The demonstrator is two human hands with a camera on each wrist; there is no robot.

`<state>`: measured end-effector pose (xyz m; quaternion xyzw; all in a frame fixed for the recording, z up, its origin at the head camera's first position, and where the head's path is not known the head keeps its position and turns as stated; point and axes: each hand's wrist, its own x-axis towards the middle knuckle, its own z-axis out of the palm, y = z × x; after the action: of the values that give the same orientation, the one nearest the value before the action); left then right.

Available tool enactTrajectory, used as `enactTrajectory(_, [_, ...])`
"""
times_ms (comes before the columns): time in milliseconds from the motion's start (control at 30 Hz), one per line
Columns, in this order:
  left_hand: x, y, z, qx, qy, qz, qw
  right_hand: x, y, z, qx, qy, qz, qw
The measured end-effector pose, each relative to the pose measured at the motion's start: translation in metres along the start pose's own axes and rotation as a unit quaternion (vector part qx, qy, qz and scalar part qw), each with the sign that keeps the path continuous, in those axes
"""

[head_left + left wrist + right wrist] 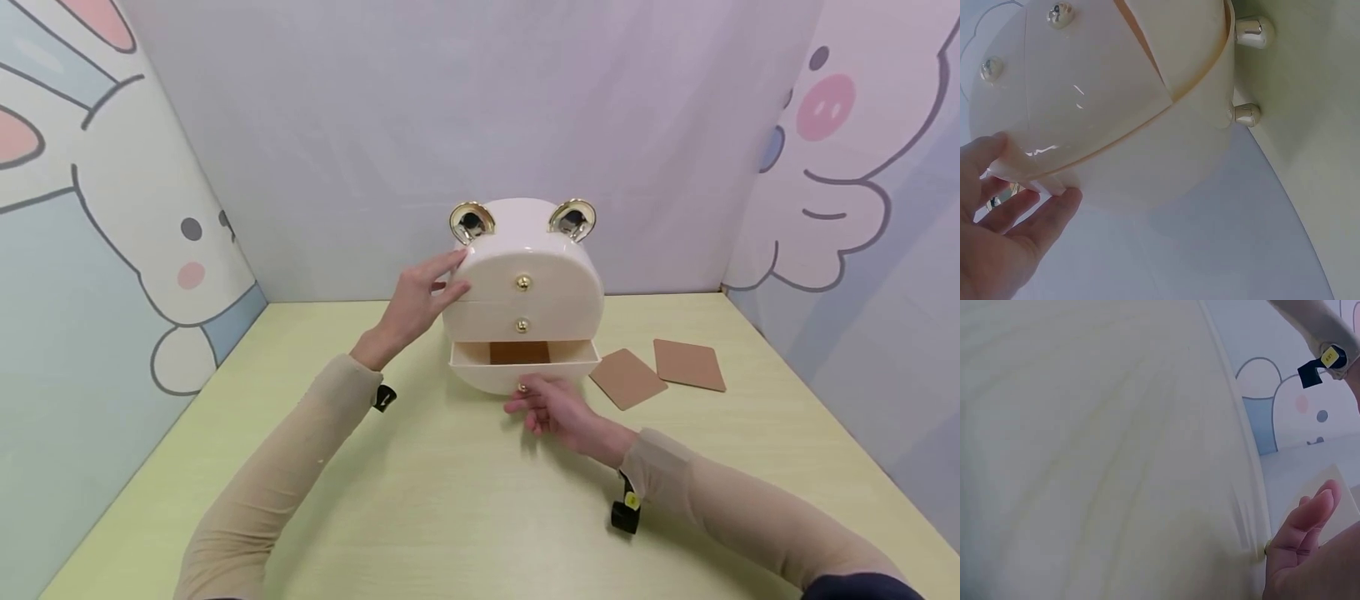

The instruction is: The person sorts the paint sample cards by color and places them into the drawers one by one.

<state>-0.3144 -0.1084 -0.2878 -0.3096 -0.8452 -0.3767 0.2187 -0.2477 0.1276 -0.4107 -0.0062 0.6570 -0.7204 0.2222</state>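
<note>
A cream drawer box with gold-rimmed ears stands on the table, each drawer front carrying a round gold knob. Its bottom drawer is pulled out, and a brown square shows inside. My left hand holds the box's upper left edge beneath an ear. The left wrist view has its fingertips against the shell. At the bottom drawer's front, my right hand pinches the gold knob, its other fingers loosely bent below. In the right wrist view the knob is hidden behind that hand.
Two brown square cards lie on the table to the right of the box, one slightly farther right. A pale wall rises behind, and side panels with cartoon animals flank the table.
</note>
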Motion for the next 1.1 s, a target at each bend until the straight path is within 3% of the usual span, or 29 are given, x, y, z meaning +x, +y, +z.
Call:
enactTrajectory(933, [0.002,-0.003,0.001,0.0,-0.004,-0.005,1.0,-0.041,0.016,0.002,-0.02,-0.038,0.013,0.999])
enactTrajectory(1100, [0.002,-0.003,0.002,-0.004,-0.003,-0.004,1.0,-0.052,0.011,-0.002,-0.055,-0.043,0.024,0.997])
